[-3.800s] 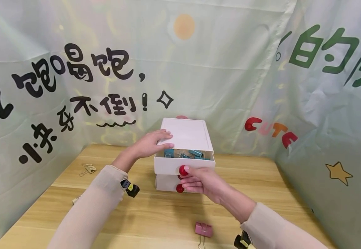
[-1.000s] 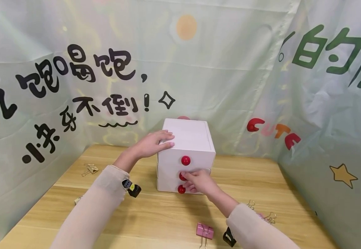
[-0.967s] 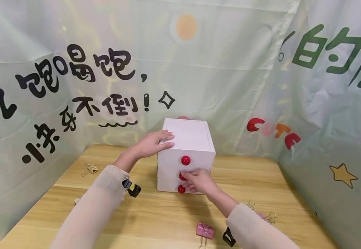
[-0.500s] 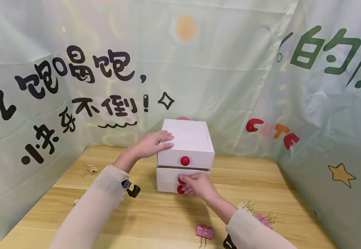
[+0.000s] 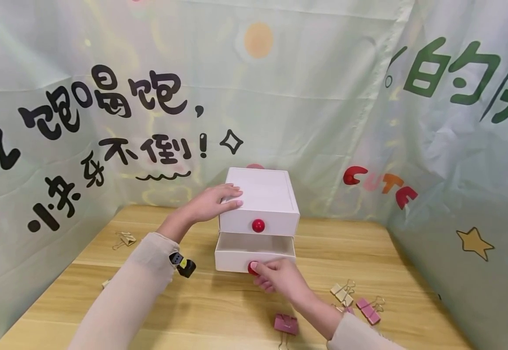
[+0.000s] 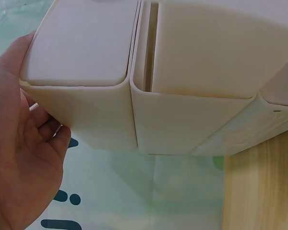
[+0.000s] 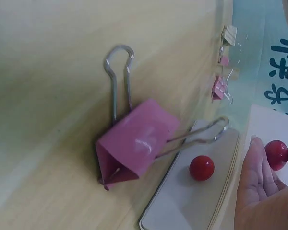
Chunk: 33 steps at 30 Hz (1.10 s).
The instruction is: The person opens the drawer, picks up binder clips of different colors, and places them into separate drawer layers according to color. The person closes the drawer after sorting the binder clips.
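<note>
A white drawer box (image 5: 263, 189) stands at the back of the table. My left hand (image 5: 210, 203) rests on its top left edge, fingers and thumb lying on the top; the left wrist view shows its palm (image 6: 24, 158) beside the box. The upper drawer (image 5: 236, 222) is closed, its red knob (image 5: 258, 225) free. Below it the middle drawer (image 5: 232, 260) is pulled out, its pale inside showing. My right hand (image 5: 282, 279) pinches that drawer's red knob (image 7: 277, 154). A lower red knob (image 7: 201, 167) shows only in the right wrist view.
A pink binder clip (image 5: 286, 323) lies near the front. More pink (image 5: 370, 311) and cream binder clips (image 5: 342, 293) lie at right. Another cream binder clip (image 5: 127, 238) is at the table's left. Printed cloth (image 5: 306, 121) hangs behind.
The upper drawer, earlier partly out with teal binder clips inside, has been pushed shut. My right hand moved down to the middle knob and pulled that drawer toward me. The left hand stayed.
</note>
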Tool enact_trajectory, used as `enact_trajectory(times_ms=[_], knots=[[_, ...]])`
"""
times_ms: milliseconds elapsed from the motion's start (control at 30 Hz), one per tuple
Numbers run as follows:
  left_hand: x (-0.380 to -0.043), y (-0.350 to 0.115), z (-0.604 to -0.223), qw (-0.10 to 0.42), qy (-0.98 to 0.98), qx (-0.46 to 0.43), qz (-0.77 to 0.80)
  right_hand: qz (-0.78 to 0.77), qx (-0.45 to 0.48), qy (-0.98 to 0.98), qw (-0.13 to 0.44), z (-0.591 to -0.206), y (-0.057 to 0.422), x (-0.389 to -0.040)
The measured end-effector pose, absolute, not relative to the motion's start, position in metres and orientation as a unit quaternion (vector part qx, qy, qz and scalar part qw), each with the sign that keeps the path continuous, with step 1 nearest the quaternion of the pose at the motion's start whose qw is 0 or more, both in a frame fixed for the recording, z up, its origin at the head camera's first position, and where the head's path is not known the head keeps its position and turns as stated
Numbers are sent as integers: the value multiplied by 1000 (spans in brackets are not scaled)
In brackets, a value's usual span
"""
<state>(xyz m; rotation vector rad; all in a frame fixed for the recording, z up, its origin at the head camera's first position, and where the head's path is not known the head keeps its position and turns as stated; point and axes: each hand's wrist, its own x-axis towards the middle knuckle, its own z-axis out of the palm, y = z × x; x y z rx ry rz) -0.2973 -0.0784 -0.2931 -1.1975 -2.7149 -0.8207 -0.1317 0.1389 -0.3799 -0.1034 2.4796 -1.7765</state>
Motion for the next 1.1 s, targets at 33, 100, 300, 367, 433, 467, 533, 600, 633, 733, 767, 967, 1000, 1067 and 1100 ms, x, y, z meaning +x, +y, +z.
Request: enact_trajectory(times_ms=[33,100,300,367,433,467,533,600,633,733,767,967,1000,1067,1100], knots=[[-297,-79,-293,31,-881,-389,-268,-580,-37,812,46,-380,139,-130],[-298,-79,-294,32,-880,-390,-269,-577,-41,814,48,-381,140,-127],[-298,-81,-295,31,-883,-384,-269,-575,-53,815,50,-382,140,-118],[-298,-81,-295,29,-883,-382,-270,-576,-57,814,51,-383,139,-117],[-298,-81,-295,29,-884,-381,-270,-574,-63,815,51,-384,140,-116],[-298,-82,-295,29,-883,-382,-270,-571,-67,816,52,-385,141,-116],[-298,-81,-295,30,-883,-383,-270,-563,-81,821,54,-384,142,-115],[-298,-81,-295,32,-882,-385,-269,-545,-97,831,56,-384,146,-115],[-298,-80,-295,32,-881,-387,-270,-532,-108,838,57,-383,148,-114],[-298,-79,-295,33,-879,-391,-271,-478,-144,865,48,-382,155,-111],[-298,-79,-294,33,-878,-393,-271,-457,-156,874,45,-382,158,-109],[-298,-78,-293,32,-880,-392,-267,-343,-242,908,22,-384,169,-98],[-298,-79,-293,32,-880,-392,-266,-318,-261,911,12,-385,172,-96],[-299,-79,-294,32,-881,-392,-265,-265,-298,917,-15,-386,177,-92],[-299,-79,-294,32,-881,-391,-264,-240,-316,917,-30,-387,179,-91]])
